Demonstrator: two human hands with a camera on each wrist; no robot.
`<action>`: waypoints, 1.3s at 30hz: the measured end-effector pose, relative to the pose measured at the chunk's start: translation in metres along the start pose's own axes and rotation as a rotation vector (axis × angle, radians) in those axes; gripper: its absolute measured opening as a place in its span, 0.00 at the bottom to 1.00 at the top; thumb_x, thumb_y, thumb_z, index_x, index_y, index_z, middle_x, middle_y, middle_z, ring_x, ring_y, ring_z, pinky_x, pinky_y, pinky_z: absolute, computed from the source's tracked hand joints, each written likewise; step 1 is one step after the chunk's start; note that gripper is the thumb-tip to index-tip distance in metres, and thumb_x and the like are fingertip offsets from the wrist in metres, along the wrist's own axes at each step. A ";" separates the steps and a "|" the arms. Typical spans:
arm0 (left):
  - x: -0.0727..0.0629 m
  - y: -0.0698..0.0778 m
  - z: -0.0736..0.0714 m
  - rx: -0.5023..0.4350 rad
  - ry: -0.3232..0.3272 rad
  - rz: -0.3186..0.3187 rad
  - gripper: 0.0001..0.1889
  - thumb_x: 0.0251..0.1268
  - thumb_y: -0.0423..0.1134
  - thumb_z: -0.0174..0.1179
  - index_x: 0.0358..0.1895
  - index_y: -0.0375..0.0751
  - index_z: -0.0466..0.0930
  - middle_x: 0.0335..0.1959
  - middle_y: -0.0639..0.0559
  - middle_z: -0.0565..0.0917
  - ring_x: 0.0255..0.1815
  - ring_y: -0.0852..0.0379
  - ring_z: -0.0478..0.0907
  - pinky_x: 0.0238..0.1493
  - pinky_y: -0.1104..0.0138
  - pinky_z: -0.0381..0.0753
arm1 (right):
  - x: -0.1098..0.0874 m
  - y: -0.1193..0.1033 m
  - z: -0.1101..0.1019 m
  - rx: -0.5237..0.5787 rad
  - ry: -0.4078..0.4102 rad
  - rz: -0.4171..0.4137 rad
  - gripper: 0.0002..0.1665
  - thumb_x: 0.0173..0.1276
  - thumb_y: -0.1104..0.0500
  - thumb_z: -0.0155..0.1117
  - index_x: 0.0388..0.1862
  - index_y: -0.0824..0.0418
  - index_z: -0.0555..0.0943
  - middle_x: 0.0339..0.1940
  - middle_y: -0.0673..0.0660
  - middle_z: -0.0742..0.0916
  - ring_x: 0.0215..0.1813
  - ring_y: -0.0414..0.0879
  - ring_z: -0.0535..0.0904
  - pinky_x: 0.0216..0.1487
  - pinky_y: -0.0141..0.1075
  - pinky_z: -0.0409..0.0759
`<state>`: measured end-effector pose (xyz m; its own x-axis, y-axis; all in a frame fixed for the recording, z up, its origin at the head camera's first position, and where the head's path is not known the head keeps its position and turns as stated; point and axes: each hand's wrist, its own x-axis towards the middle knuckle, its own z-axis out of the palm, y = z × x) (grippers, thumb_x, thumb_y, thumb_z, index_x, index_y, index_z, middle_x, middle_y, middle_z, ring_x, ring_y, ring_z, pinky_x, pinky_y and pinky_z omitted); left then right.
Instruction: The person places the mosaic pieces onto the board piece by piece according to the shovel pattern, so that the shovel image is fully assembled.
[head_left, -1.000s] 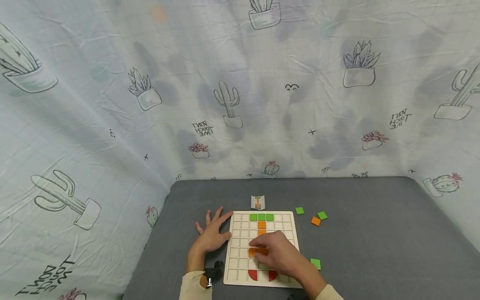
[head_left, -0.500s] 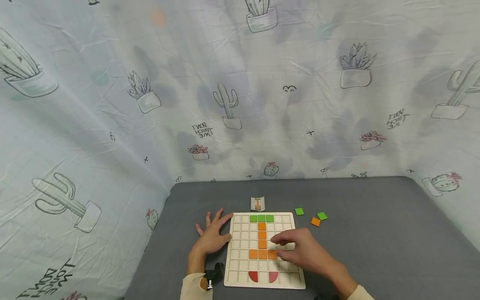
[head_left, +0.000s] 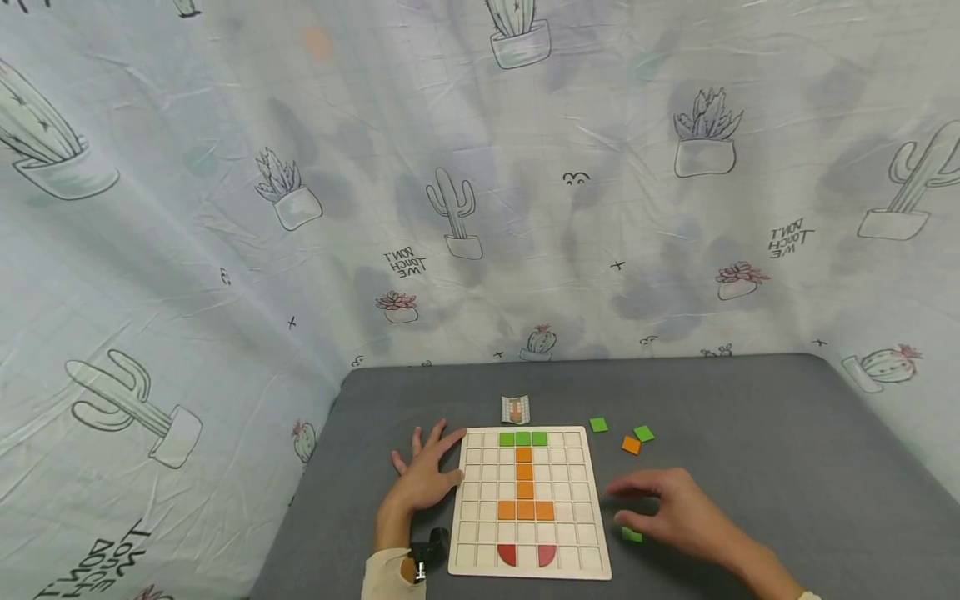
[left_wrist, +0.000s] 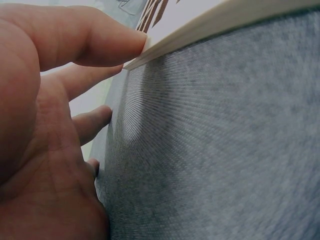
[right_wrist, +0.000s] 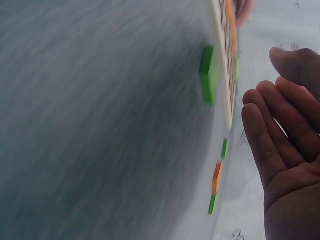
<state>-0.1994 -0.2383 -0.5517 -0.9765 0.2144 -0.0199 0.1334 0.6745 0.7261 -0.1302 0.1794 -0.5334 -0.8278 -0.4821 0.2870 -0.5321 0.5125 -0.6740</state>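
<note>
A pale wooden grid board (head_left: 480,533) lies on the grey table. Set in its cells are three green squares (head_left: 523,438) along the far row, several orange squares (head_left: 525,490) in a column and a crosswise row, and two red quarter-round pieces (head_left: 506,554) near the front. My left hand (head_left: 426,479) rests at the board's left edge, fingers spread, thumb and index fingertip at the rim (left_wrist: 172,37). My right hand (head_left: 675,508) hovers right of the board, fingers relaxed with nothing between them, above a green square tile (head_left: 632,534) that it partly covers.
Two green tiles (head_left: 597,425) (head_left: 643,433) and an orange tile (head_left: 631,445) lie loose beyond the board's right side. Behind the board is a small printed pattern card (head_left: 515,409). A cactus-print curtain (head_left: 480,317) rises along the back and left table edges.
My right hand has moved right, off the board to beside the loose green tile. An orange square now shows at the right end of the crosswise row. My left hand has stayed put.
</note>
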 end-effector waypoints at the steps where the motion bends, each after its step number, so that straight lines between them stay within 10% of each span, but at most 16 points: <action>1: 0.000 0.000 0.000 0.004 -0.002 -0.003 0.38 0.64 0.33 0.67 0.80 0.52 0.76 0.90 0.36 0.56 0.91 0.23 0.30 0.72 0.20 0.11 | -0.004 0.002 -0.002 -0.028 0.014 -0.015 0.17 0.66 0.55 0.84 0.53 0.54 0.93 0.48 0.48 0.96 0.50 0.36 0.91 0.48 0.38 0.92; 25: 0.001 0.000 0.000 0.016 -0.004 -0.012 0.37 0.65 0.33 0.67 0.80 0.51 0.76 0.90 0.36 0.56 0.91 0.22 0.31 0.73 0.19 0.12 | -0.036 0.014 -0.005 -0.179 0.115 -0.071 0.23 0.54 0.57 0.91 0.49 0.53 0.94 0.44 0.45 0.95 0.48 0.32 0.89 0.48 0.20 0.82; 39: -0.001 0.003 -0.001 0.009 -0.003 -0.016 0.37 0.65 0.33 0.67 0.80 0.50 0.76 0.90 0.36 0.56 0.91 0.23 0.31 0.73 0.20 0.12 | -0.035 0.011 0.004 -0.120 0.048 -0.010 0.20 0.58 0.57 0.88 0.50 0.52 0.93 0.45 0.44 0.95 0.49 0.31 0.89 0.45 0.32 0.89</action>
<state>-0.1981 -0.2377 -0.5489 -0.9780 0.2060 -0.0333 0.1196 0.6842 0.7194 -0.1071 0.1993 -0.5536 -0.8285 -0.4545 0.3271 -0.5552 0.5907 -0.5856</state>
